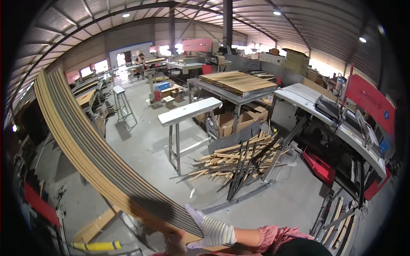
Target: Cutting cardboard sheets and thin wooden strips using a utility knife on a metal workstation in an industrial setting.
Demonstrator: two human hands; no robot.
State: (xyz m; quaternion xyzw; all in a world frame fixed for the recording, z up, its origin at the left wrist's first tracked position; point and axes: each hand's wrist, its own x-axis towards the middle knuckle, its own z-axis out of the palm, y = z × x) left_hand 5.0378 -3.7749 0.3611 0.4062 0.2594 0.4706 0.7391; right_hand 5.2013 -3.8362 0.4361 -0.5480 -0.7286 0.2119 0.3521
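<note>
A long slatted wooden panel [102, 160], tan on its edge and striped with dark grooves, stretches from my body up to the far left. My right hand [213, 230], in a striped knit glove, grips its near end, thumb lying across the top. Beside it, at the panel's near left edge, is my left hand [175, 243], closed on the wood and partly in shadow. The undersides of both grips are hidden.
A narrow white-topped stand [190, 111] is ahead, beside a pile of loose wood strips [239, 158] on the floor. Stacked boards [239, 82] lie on a metal table behind. A saw machine with a long bed [316, 102] stands right. Far off, a person [140, 59] works.
</note>
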